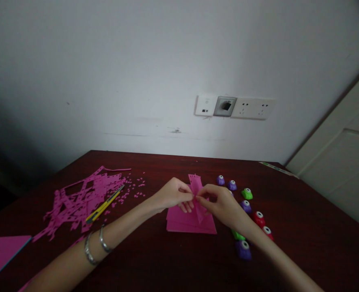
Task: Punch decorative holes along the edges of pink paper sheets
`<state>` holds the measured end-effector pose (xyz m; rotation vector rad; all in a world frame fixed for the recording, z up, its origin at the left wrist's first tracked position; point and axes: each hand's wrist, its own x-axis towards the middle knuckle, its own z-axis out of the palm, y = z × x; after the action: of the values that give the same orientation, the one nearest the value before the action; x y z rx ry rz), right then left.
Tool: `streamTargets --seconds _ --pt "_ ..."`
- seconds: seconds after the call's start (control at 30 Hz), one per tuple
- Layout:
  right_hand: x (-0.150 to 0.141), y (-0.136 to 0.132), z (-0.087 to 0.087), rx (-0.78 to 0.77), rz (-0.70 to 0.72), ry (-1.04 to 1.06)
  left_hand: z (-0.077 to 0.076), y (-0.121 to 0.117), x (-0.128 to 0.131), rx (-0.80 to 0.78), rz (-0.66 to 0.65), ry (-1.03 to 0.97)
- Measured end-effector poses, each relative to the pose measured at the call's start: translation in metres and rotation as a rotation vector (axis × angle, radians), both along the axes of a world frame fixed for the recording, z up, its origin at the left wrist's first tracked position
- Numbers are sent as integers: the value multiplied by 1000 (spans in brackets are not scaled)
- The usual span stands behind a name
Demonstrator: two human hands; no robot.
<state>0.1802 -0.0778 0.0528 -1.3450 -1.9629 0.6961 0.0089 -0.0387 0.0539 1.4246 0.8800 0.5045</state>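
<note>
A narrow pink paper strip with a row of punched holes along its far end is raised between my two hands. My left hand pinches its left side, with the lower fingers curled beneath. From the right, my right hand pinches the same strip between thumb and index finger, the fingertips of both hands nearly meeting. Below them lies a stack of pink paper sheets, its edges slightly uneven. The part of the strip behind my fingers is hidden.
Purple, green and red craft punches stand to the right, some partly behind my right arm. At left are pink paper scraps, a yellow utility knife and tiny confetti pieces. A pink sheet lies at the near left; a ruler lies far right.
</note>
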Motion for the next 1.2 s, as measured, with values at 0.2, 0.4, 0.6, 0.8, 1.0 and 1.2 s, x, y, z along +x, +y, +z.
streamTargets --seconds 0.2,0.4,0.6,0.8,1.0,1.2 --pt "-2 2 -7 -172 12 228 2 -1 0 5 29 -27" --pt "-2 4 -7 -253 9 353 1 2 -2 25 0 -42" --pt "11 6 8 -351 -73 478 6 8 -8 86 29 -7" --pt "10 9 -1 -492 -70 507 2 10 -8 78 32 -9" --pt "5 10 -9 -501 -37 486 -1 9 -6 43 39 -26" --pt "3 5 -5 -529 24 508 1 7 -4 32 51 -36"
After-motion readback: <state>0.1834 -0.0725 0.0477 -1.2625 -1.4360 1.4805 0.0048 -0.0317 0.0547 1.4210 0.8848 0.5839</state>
